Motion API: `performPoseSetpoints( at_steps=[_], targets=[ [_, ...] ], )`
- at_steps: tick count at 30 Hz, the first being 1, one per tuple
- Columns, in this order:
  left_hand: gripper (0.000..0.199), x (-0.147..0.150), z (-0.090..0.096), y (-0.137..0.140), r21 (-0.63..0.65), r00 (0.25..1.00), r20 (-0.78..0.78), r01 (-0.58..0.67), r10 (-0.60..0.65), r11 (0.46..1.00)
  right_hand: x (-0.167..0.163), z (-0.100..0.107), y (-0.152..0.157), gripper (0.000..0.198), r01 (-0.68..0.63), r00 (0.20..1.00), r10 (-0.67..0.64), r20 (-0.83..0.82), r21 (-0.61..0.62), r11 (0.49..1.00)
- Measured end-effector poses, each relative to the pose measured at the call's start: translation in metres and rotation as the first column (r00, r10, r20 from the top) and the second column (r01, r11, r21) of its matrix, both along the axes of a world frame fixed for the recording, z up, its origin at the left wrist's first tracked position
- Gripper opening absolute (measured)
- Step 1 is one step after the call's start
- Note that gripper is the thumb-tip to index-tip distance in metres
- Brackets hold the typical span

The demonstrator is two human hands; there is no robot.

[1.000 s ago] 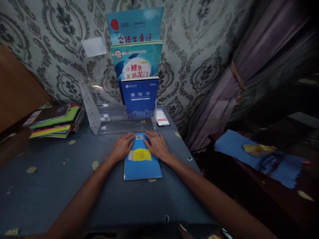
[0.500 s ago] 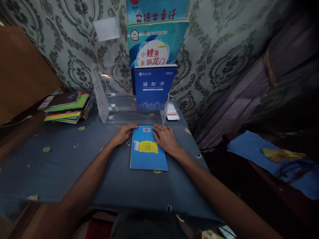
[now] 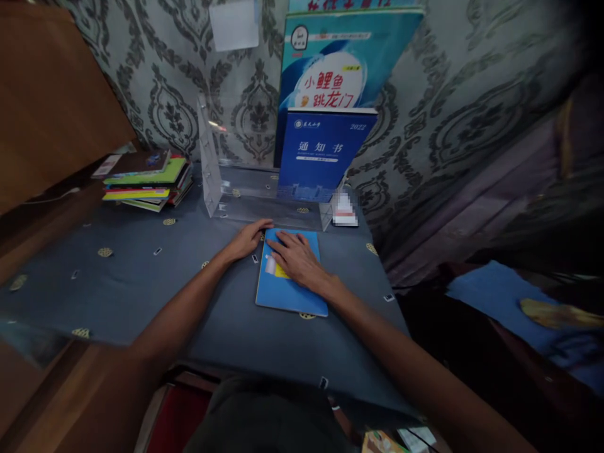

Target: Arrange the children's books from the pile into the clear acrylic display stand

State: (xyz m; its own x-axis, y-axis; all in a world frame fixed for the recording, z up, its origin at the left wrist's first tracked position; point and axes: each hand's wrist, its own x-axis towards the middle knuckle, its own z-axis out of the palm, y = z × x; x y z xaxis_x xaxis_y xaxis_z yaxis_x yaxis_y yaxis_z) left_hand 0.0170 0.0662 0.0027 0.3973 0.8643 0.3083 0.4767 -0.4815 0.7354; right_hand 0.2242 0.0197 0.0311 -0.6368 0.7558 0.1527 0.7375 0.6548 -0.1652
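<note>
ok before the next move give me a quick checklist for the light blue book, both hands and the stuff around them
1. Light blue book lying flat on the table: ok.
2. Right hand on the book: ok, spread over its upper part.
3. Left hand touching the book: cannot tell, its fingertips are at the upper left corner.
4. Yellow patch on the cover in full view: not ok, the right hand covers part of it.
5. Dark blue book standing in the clear stand: ok.
6. Book pile apart from both hands: ok, off to the left.
</note>
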Motion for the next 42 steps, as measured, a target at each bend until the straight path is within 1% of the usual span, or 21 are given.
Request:
performPoseSetpoints(
  at_steps=[4, 8, 15, 20, 23, 27, 31, 33, 35, 39, 42],
  targets=[
    [0.05, 0.001, -0.001, -0.001, 0.004, 1.0, 0.009, 0.002, -0.002, 1.0, -0.001, -0.001, -0.009, 0.041, -0.05, 0.999, 0.05, -0.01, 0.006, 0.999],
    [0.049, 0.0, 0.0, -0.001, 0.026, 1.0, -0.009, 0.004, -0.003, 1.0, 0.001, 0.002, -0.021, 0.041, -0.102, 0.995, 0.102, -0.014, 0.0, 0.995],
    [0.048, 0.001, 0.0, -0.002, 0.033, 1.0, -0.012, 0.002, -0.001, 0.999, 0.005, 0.002, -0.048, 0.041, -0.171, 0.984, 0.169, -0.053, -0.04, 0.984],
    [0.043, 0.003, 0.002, -0.003, 0.03, 1.0, -0.02, -0.018, 0.019, 0.999, 0.004, 0.004, -0.069, 0.044, -0.212, 0.977, 0.212, -0.009, -0.023, 0.977],
    [0.043, 0.003, 0.002, -0.003, 0.046, 0.999, -0.041, -0.016, 0.018, 0.999, 0.004, 0.008, -0.079, 0.042, -0.241, 0.97, 0.241, -0.018, -0.017, 0.97],
    [0.043, 0.003, 0.002, -0.003, 0.063, 0.999, -0.052, -0.008, 0.011, 0.998, 0.003, 0.011, -0.089, 0.04, -0.249, 0.968, 0.249, -0.044, 0.0, 0.969],
    [0.043, 0.003, 0.004, -0.005, 0.074, 0.996, -0.084, -0.016, 0.023, 0.997, 0.003, 0.008, -0.09, 0.04, -0.244, 0.967, 0.244, -0.068, 0.0, 0.97],
    [0.043, 0.003, 0.006, -0.006, 0.082, 0.994, -0.106, -0.014, 0.023, 0.997, 0.005, 0.006, -0.089, 0.041, -0.241, 0.964, 0.237, -0.117, -0.024, 0.97],
    [0.042, 0.003, 0.007, -0.007, 0.092, 0.992, -0.124, -0.012, 0.023, 0.996, 0.009, 0.005, -0.086, 0.043, -0.238, 0.955, 0.221, -0.199, -0.065, 0.969],
    [0.043, 0.003, 0.009, -0.009, 0.101, 0.987, -0.156, -0.015, 0.031, 0.995, 0.019, 0.002, -0.078, 0.046, -0.209, 0.923, 0.151, -0.353, -0.133, 0.969],
    [0.045, 0.004, 0.012, -0.011, 0.091, 0.984, -0.177, -0.013, 0.029, 0.996, 0.029, -0.002, -0.063, 0.045, -0.129, 0.939, 0.077, -0.336, -0.133, 0.983]
  ],
)
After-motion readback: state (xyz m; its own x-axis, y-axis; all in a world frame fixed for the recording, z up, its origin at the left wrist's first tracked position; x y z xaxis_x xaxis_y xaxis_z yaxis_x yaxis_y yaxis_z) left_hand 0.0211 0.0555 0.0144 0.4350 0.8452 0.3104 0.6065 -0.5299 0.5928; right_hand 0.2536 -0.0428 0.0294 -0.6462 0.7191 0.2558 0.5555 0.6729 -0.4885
